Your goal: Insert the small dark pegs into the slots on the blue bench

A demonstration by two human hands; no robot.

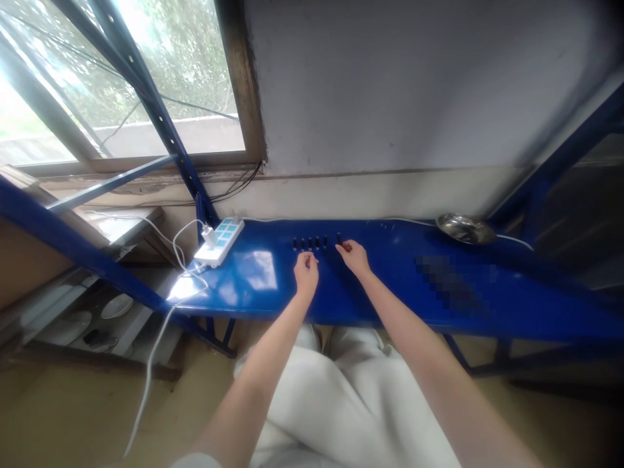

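Observation:
Several small black upright pieces, too small for me to tell their kind, stand in a short row on the blue table. My right hand is just to the right of the row, its thumb and fingers pinching one small black piece held upright. Whether that piece touches the table I cannot tell. My left hand is in front of the row, on the near side, with its fingers curled together. What lies inside those fingers, if anything, is hidden.
A white power strip with a plug and cables sits at the table's left end. Toward the back right are a shiny metal bowl and tiny scattered bits. A dark pixelated patch covers something at right. Blue frame posts rise at left.

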